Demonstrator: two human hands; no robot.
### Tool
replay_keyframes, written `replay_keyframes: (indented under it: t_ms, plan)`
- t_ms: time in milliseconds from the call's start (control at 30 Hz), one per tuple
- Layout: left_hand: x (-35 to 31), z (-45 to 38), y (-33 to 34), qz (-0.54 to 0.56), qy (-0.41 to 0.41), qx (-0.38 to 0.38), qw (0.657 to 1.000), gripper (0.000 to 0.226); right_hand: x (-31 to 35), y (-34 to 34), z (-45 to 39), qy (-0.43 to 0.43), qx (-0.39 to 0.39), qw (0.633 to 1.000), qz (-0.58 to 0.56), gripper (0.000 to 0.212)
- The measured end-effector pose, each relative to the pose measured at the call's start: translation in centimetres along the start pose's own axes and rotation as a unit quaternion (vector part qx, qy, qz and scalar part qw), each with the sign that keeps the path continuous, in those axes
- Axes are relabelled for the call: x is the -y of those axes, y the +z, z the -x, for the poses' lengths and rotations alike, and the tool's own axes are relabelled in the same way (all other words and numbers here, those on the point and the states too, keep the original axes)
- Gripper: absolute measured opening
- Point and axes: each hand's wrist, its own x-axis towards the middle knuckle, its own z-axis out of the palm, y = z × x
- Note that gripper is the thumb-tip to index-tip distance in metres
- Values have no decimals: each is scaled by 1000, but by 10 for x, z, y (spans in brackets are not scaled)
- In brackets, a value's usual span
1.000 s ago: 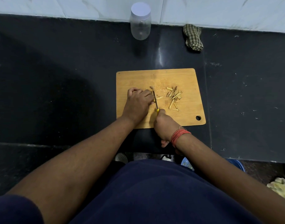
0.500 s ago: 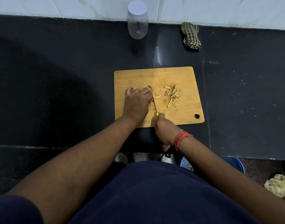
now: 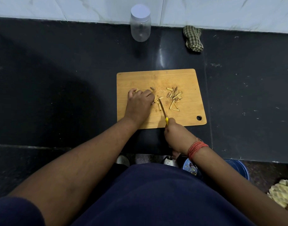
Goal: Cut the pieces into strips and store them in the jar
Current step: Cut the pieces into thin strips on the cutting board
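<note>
Nearest, at six o'clock, the person's dark blue shirt [image 3: 148, 193] fills the lower view, with a blue bucket [image 3: 238, 167] on the floor at four o'clock. Just beyond, the right hand [image 3: 177, 137], a red thread band [image 3: 197, 148] on its wrist, has its grip closed round the yellow handle of a knife [image 3: 163, 111]; the blade points toward twelve o'clock and lies on the wooden cutting board [image 3: 156, 79]. At nine o'clock from the blade, the left hand [image 3: 138, 103] rests knuckles up on the board, fingers curled over the pieces; what its grip holds is hidden beneath them. A freshly cut strip [image 3: 160, 104] lies touching the blade's left side. At two o'clock from the blade sits a loose heap of cut strips [image 3: 174, 97]. Farther off on the black table [image 3: 58, 70], the clear jar [image 3: 140, 23] stands upright with its white lid on, at twelve o'clock against the wall, well apart from the board. A checked cloth [image 3: 193, 39] lies at one o'clock.
</note>
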Motion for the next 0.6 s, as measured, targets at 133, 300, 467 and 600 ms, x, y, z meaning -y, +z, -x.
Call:
replay_keyframes:
  t_ms: [133, 300, 467, 600]
  plan:
    - [1, 2, 0, 7, -3, -4, 1000, 6, 10, -7, -5, 9, 4, 998, -65, 31]
    - [0, 3, 0, 47, -24, 5, 999, 5, 23, -5, -13, -3, -3, 995, -97, 36]
    - [1, 2, 0, 73, -39, 6, 997, 7, 25, 0, -20, 3, -3, 995, -100, 30]
    - [2, 2, 0, 82, -43, 10, 996, 7, 25, 2, -24, 4, -1, 995, -97, 33]
